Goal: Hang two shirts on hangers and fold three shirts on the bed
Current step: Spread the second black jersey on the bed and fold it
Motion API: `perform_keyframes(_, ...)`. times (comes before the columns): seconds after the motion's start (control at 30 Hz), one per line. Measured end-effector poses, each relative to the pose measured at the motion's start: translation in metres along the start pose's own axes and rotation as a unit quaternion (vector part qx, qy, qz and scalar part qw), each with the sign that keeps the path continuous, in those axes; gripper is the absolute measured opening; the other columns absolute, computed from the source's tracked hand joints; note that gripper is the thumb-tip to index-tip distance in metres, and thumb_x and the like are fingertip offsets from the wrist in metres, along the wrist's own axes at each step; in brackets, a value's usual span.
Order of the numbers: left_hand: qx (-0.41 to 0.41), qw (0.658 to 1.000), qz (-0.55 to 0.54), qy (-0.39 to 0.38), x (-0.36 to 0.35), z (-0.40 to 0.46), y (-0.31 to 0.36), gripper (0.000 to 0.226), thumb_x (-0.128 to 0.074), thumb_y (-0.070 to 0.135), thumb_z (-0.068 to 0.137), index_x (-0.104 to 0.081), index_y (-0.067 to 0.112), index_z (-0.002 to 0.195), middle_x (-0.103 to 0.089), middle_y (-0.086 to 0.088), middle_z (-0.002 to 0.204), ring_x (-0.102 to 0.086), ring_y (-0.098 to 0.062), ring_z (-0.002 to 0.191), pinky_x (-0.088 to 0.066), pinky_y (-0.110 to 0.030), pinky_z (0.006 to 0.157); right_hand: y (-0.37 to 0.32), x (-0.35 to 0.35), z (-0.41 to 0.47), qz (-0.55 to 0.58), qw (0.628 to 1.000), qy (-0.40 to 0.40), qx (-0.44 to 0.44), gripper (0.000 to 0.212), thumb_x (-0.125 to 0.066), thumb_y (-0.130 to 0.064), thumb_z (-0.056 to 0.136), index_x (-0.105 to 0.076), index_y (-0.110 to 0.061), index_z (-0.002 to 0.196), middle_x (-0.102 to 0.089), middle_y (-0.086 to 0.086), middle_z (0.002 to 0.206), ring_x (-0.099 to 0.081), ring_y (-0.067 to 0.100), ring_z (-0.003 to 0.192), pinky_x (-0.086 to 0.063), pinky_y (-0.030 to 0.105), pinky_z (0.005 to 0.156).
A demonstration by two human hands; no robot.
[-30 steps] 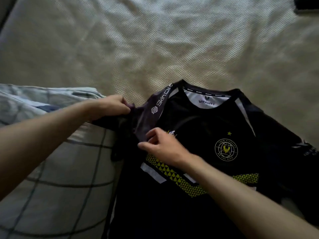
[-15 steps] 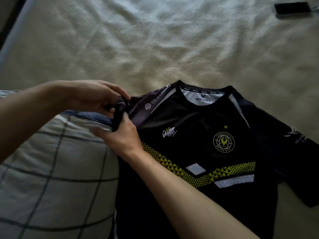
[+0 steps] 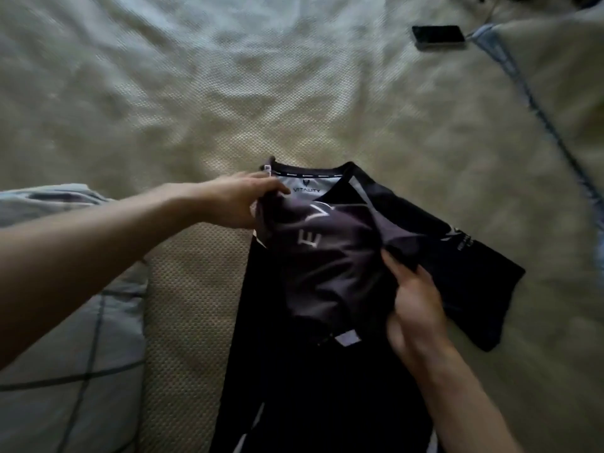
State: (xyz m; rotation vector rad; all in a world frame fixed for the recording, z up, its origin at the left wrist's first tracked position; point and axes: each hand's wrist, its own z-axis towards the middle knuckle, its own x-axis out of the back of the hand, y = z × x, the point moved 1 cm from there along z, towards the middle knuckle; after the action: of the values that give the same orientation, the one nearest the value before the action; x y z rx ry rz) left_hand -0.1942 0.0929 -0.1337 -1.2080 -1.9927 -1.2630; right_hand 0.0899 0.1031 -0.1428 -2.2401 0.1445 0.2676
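A black sports jersey (image 3: 320, 276) lies front up on the beige bed cover (image 3: 228, 93), collar away from me. Its left side and sleeve are folded over the chest, showing pale letters on the turned-over cloth. My left hand (image 3: 238, 201) grips the folded edge beside the collar. My right hand (image 3: 415, 305) pinches the lower edge of the folded part near the jersey's middle. The jersey's right sleeve (image 3: 474, 266) lies spread out flat on the cover.
A checked pillow (image 3: 65, 354) sits at the lower left, beside the jersey. A dark phone (image 3: 438, 35) lies on the cover at the upper right, next to another pale cushion (image 3: 555, 93) with a blue edge.
Both hands have carried the jersey's left sleeve and side rightward across its chest. The crest and yellow band are now covered by the fold.
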Motion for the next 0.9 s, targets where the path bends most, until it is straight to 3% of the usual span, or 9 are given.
perform_keyframes(0.13,-0.014,0.984,0.177,0.011,-0.039,0.045,0.020,0.080,-0.073,0.045,0.082,-0.033,0.035,0.151,-0.045,0.011,0.152,-0.037,-0.019,0.145,-0.027,-0.043,0.120,-0.002,0.112,0.033,-0.165,0.964,0.206,0.042,0.011,-0.061,-0.022,0.097,-0.069,-0.019,0.104,-0.072,0.003,0.111,-0.067,0.024,0.109,-0.047,0.049,0.107)
perform_keyframes(0.23,-0.006,0.972,0.231,0.035,-0.052,0.070,0.030,0.081,-0.071,0.042,0.084,-0.032,0.034,0.154,-0.042,0.009,0.155,-0.031,-0.019,0.148,-0.020,-0.041,0.122,0.015,0.146,0.046,-0.196,0.961,0.195,-0.010,0.015,-0.068,-0.031,0.090,-0.067,-0.025,0.104,-0.072,-0.003,0.108,-0.067,0.020,0.103,-0.049,0.049,0.103)
perform_keyframes(0.4,-0.018,0.952,0.299,0.070,-0.048,0.102,0.044,0.057,-0.056,0.053,0.089,-0.052,0.036,0.143,-0.051,0.005,0.146,-0.035,-0.019,0.146,-0.018,-0.047,0.123,0.033,0.142,0.060,-0.241,0.950,0.198,0.034,0.054,-0.066,-0.013,0.091,-0.047,-0.011,0.142,-0.060,0.006,0.135,-0.058,0.023,0.122,-0.044,0.041,0.111)
perform_keyframes(0.47,-0.003,0.952,0.300,0.054,-0.044,0.112,0.046,0.050,-0.052,0.051,0.092,-0.053,0.033,0.139,-0.055,0.002,0.141,-0.042,-0.020,0.142,-0.020,-0.048,0.120,0.034,0.139,0.062,-0.241,0.941,0.229,0.060,0.054,-0.055,-0.013,0.099,-0.039,-0.008,0.149,-0.052,0.005,0.145,-0.050,0.021,0.132,-0.038,0.034,0.114)
perform_keyframes(0.53,0.020,0.950,0.310,0.027,-0.039,0.118,0.046,0.041,-0.054,0.044,0.094,-0.052,0.030,0.133,-0.055,-0.002,0.136,-0.051,-0.024,0.132,-0.029,-0.046,0.112,0.026,0.140,0.062,-0.252,0.923,0.270,0.109,0.043,-0.050,-0.012,0.102,-0.045,-0.006,0.144,-0.055,0.002,0.134,-0.052,0.015,0.123,-0.037,0.019,0.101)
perform_keyframes(0.6,0.040,0.956,0.289,0.025,-0.030,0.122,0.044,0.027,-0.055,0.036,0.096,-0.055,0.027,0.121,-0.057,-0.002,0.126,-0.059,-0.025,0.120,-0.036,-0.045,0.103,0.018,0.145,0.061,-0.246,0.912,0.295,0.142,0.033,-0.048,-0.011,0.103,-0.054,-0.006,0.135,-0.057,-0.002,0.118,-0.052,0.010,0.111,-0.035,0.012,0.089)
perform_keyframes(0.73,0.081,0.984,0.156,0.032,-0.015,0.129,0.029,0.015,-0.061,0.033,0.098,-0.070,0.026,0.108,-0.065,0.004,0.105,-0.063,-0.026,0.113,-0.043,-0.044,0.100,0.013,0.157,0.063,-0.216,0.921,0.291,0.147,0.024,-0.052,-0.020,0.103,-0.064,-0.010,0.121,-0.064,-0.002,0.109,-0.061,0.012,0.102,-0.041,0.021,0.091)
perform_keyframes(0.83,0.079,0.996,-0.015,0.047,-0.002,0.128,0.028,0.013,-0.069,0.027,0.095,-0.073,0.020,0.084,-0.066,0.002,0.076,-0.066,-0.027,0.086,-0.044,-0.029,0.069,0.002,0.164,0.069,-0.216,0.920,0.282,0.165,0.015,-0.055,-0.027,0.102,-0.068,-0.020,0.105,-0.069,-0.010,0.097,-0.063,-0.003,0.088,-0.046,0.018,0.084)
perform_keyframes(0.9,0.094,0.987,-0.108,0.067,0.005,0.128,0.035,0.015,-0.070,0.027,0.095,-0.073,0.017,0.083,-0.068,0.000,0.077,-0.062,-0.018,0.075,-0.041,-0.025,0.062,-0.011,0.170,0.077,-0.219,0.914,0.289,0.180,0.019,-0.054,-0.029,0.102,-0.069,-0.018,0.104,-0.068,-0.015,0.091,-0.062,-0.006,0.083,-0.048,0.013,0.077)
